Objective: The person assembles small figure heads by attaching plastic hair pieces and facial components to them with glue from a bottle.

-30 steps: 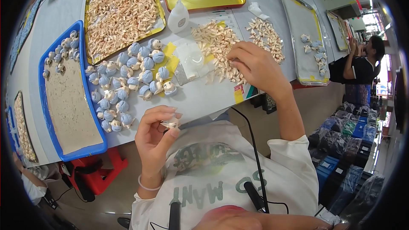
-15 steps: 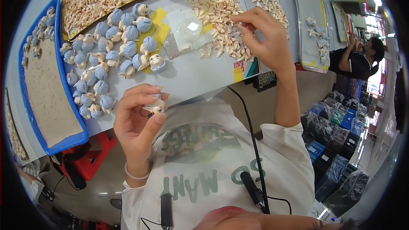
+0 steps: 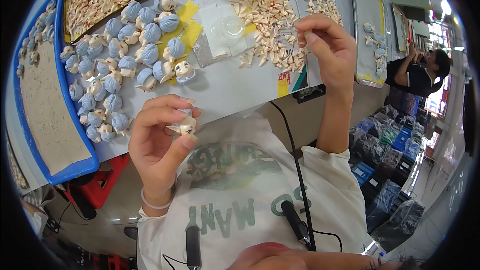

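Note:
My left hand (image 3: pixel 162 140) is closed on a small doll head (image 3: pixel 186 126) with a painted face and a pointed ear, held by thumb and fingertips before the table's front edge. Over the right side of a loose pile of small cream pointed pieces (image 3: pixel 267 20), my right hand (image 3: pixel 330 50) has its thumb and fingers pinched together. What lies between those fingertips, if anything, is too small to make out. Left of the pile, several doll heads with blue hair (image 3: pixel 112 102) are spread on the white table; one head (image 3: pixel 185 71) shows its face upward.
A blue-rimmed tray (image 3: pixel 75 170) with several heads stands at the left. Behind, another tray (image 3: pixel 115 0) is full of cream pieces. A clear round dish (image 3: pixel 227 30) sits mid-table. At the right are a yellow-edged tray (image 3: pixel 370 65), bagged crates (image 3: pixel 387 160) and another person (image 3: pixel 420 72).
My right hand has moved right and slightly nearer, to the pile's right edge, its thumb and fingers now closer together. My left hand still holds the doll head, almost unmoved.

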Available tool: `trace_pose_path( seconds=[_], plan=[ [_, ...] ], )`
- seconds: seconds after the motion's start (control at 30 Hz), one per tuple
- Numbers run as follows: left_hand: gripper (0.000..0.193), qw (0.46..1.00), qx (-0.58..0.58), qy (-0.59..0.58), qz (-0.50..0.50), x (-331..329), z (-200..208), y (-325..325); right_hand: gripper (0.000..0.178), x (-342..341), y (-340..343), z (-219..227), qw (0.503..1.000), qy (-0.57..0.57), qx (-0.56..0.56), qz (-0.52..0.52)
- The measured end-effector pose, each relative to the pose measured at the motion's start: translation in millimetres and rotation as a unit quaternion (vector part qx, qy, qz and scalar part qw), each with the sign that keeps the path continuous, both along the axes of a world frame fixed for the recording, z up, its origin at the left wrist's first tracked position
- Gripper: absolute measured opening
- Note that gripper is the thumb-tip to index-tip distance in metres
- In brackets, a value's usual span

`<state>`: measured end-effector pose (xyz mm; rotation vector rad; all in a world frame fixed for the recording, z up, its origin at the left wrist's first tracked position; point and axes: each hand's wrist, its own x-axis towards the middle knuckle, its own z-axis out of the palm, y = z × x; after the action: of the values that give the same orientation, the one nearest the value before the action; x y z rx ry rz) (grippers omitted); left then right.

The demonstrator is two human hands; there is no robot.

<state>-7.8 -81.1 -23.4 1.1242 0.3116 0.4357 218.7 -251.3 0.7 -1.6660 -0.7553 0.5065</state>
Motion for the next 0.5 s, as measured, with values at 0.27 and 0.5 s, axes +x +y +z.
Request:
trace_pose_path(
  seconds=[0.27, 0.5],
  plan=[
    [0.027, 0.999, -0.028, -0.02, -0.016, 2, -2, 6, 0.019, -20, 8, 4, 0.99, 0.133, 0.035, -0.036],
    [0.031, 0.985, -0.146, -0.061, -0.075, 7, -5, 7, 0.02, -44, 12, -3, 0.999, 0.03, 0.03, -0.03]
  ],
)
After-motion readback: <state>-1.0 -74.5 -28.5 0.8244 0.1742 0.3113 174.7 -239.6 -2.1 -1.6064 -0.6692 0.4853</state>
